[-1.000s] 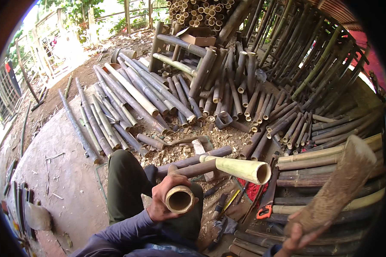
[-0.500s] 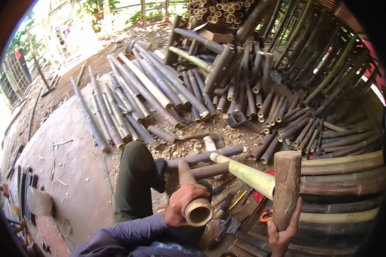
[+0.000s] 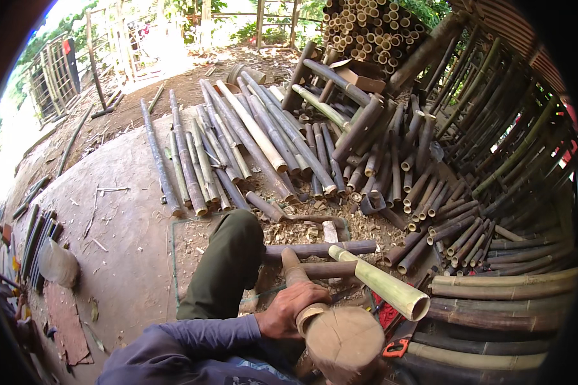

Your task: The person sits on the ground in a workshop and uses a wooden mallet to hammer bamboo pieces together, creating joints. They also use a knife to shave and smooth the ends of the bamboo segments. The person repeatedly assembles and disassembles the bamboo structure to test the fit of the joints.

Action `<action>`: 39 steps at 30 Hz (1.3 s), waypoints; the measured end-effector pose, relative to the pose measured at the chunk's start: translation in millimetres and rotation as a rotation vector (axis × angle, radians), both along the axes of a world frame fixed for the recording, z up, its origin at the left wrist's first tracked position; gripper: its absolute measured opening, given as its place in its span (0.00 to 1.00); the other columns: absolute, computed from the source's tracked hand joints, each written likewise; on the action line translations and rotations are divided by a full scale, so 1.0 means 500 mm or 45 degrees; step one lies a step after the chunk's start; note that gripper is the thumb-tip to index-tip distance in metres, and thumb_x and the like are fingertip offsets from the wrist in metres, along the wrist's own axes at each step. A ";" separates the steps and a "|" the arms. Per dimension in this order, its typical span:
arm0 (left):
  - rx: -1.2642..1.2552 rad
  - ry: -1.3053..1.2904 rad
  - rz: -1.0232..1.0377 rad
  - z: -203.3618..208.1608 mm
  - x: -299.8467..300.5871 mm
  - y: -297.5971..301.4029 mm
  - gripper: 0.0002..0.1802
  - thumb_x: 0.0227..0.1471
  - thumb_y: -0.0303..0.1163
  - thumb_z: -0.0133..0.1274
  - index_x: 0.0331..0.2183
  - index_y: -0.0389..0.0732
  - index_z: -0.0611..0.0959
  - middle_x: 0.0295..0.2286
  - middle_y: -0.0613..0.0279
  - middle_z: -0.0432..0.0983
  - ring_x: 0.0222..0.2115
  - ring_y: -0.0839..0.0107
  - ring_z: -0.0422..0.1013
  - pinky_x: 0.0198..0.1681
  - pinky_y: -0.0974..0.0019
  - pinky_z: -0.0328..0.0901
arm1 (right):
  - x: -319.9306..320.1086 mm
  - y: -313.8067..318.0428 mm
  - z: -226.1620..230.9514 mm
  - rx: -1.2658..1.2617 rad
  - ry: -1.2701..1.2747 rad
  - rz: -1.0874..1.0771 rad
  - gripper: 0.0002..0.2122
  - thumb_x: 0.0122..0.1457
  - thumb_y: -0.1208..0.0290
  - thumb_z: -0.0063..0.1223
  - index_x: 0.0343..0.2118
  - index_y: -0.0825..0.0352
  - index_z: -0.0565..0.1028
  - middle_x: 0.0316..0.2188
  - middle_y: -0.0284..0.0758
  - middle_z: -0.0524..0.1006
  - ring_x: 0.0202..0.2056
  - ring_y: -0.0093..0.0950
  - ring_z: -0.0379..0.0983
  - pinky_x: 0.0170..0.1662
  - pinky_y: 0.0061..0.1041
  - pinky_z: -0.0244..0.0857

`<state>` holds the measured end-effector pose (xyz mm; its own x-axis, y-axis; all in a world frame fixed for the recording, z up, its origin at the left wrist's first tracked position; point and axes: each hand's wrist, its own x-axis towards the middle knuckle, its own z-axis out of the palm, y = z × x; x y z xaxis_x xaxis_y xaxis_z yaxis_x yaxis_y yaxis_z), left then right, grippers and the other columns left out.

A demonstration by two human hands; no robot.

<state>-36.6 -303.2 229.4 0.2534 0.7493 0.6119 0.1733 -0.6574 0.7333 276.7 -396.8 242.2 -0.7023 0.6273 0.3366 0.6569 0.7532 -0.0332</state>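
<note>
My left hand [image 3: 291,309] is closed around a brown bamboo tube [image 3: 294,271], which slants away from me between my knees. Against or just over the tube's near end is a short, thick wooden log [image 3: 344,339], its round cut face turned up toward me. The log covers most of that end, so I cannot tell whether they touch. My right hand is hidden at the log's lower side, where it was gripping a moment ago. To the right, a pale green bamboo tube [image 3: 385,283] rests with its far end across a dark bamboo piece [image 3: 331,269].
A dark bamboo crosspiece [image 3: 321,250] lies on the chip-strewn ground ahead. An orange-handled saw [image 3: 395,348] is right of the log. Long bamboo poles [image 3: 253,138] and shorter cut pieces [image 3: 430,192] spread beyond. Stacked bamboo [image 3: 494,311] lines the right side.
The log has swung from upright at the right to the left and down, onto or over the near end of the held tube. My left hand keeps its grip. The view has shifted.
</note>
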 end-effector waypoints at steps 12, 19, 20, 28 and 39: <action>-0.411 -0.294 -0.058 -0.075 0.006 -0.013 0.37 0.45 0.39 0.76 0.55 0.38 0.79 0.49 0.50 0.79 0.51 0.51 0.77 0.56 0.52 0.71 | -0.058 0.005 0.067 -0.640 0.837 -0.101 0.38 0.62 0.51 0.58 0.68 0.73 0.65 0.46 0.59 0.80 0.49 0.54 0.79 0.54 0.55 0.71; 0.027 0.030 0.195 0.032 0.013 0.023 0.29 0.41 0.29 0.78 0.46 0.39 0.83 0.41 0.55 0.83 0.43 0.58 0.81 0.47 0.58 0.76 | 0.034 0.064 0.125 -0.078 1.229 -0.607 0.39 0.57 0.62 0.61 0.69 0.76 0.61 0.65 0.53 0.67 0.66 0.42 0.69 0.67 0.44 0.63; 0.027 0.028 0.187 0.034 0.010 0.028 0.29 0.41 0.29 0.78 0.46 0.39 0.83 0.41 0.55 0.83 0.43 0.58 0.81 0.48 0.58 0.76 | 0.029 0.084 0.135 0.003 1.045 -0.686 0.40 0.57 0.62 0.61 0.70 0.76 0.59 0.67 0.53 0.65 0.66 0.41 0.68 0.67 0.44 0.63; 0.075 -0.051 0.355 0.076 -0.031 0.052 0.36 0.38 0.29 0.80 0.50 0.34 0.81 0.43 0.51 0.80 0.44 0.59 0.80 0.49 0.60 0.74 | 0.006 0.080 -0.016 -0.312 1.857 -0.904 0.44 0.57 0.70 0.59 0.73 0.72 0.48 0.44 0.48 0.75 0.31 0.35 0.78 0.41 0.36 0.76; -0.043 -0.121 0.263 0.085 -0.017 0.068 0.35 0.33 0.26 0.76 0.47 0.36 0.79 0.39 0.51 0.79 0.41 0.62 0.77 0.46 0.61 0.72 | -0.048 -0.091 -0.593 -1.454 0.711 -1.567 0.33 0.51 0.57 0.74 0.54 0.75 0.73 0.49 0.54 0.81 0.51 0.52 0.79 0.56 0.44 0.70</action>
